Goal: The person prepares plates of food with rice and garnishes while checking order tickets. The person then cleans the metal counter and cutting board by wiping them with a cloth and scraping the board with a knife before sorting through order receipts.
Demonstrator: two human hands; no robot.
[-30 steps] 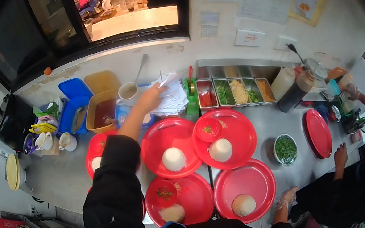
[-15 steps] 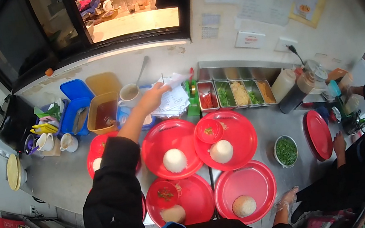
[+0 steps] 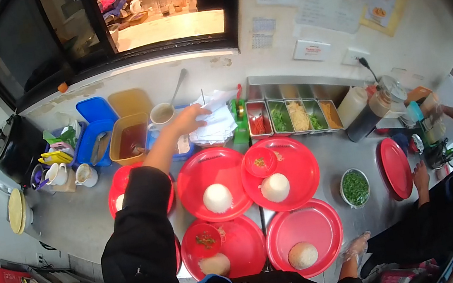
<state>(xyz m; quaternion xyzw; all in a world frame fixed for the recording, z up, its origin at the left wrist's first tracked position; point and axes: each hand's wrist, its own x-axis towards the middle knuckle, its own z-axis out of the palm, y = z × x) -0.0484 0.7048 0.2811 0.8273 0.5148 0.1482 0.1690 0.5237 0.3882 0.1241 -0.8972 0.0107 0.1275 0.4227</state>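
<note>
My left hand (image 3: 190, 119) reaches over a stack of white paper slips (image 3: 216, 124) with a thin upright spike. Its fingers are stretched out and a little apart at the slips. A mug (image 3: 162, 115) with a spoon in it stands just left of that hand. My right hand (image 3: 357, 246), in a clear plastic glove, hangs low beside a red plate (image 3: 328, 223) with a mound of rice (image 3: 302, 255); its fingers are loosely extended with nothing seen in them. Other red plates carry rice mounds, some with a small red bowl (image 3: 260, 162).
Metal trays of toppings (image 3: 296, 115) line the wall, beside squeeze bottles (image 3: 352, 99). A bowl of chopped greens (image 3: 355, 187) and a red oval plate (image 3: 396, 168) are at right, near a co-worker's hand (image 3: 420, 176). Tubs (image 3: 128, 139) and cups (image 3: 86, 175) stand at left.
My left hand, which held a white slip, has drawn back slightly left and down, its fingers now spread over the slips. My right hand has stayed in place.
</note>
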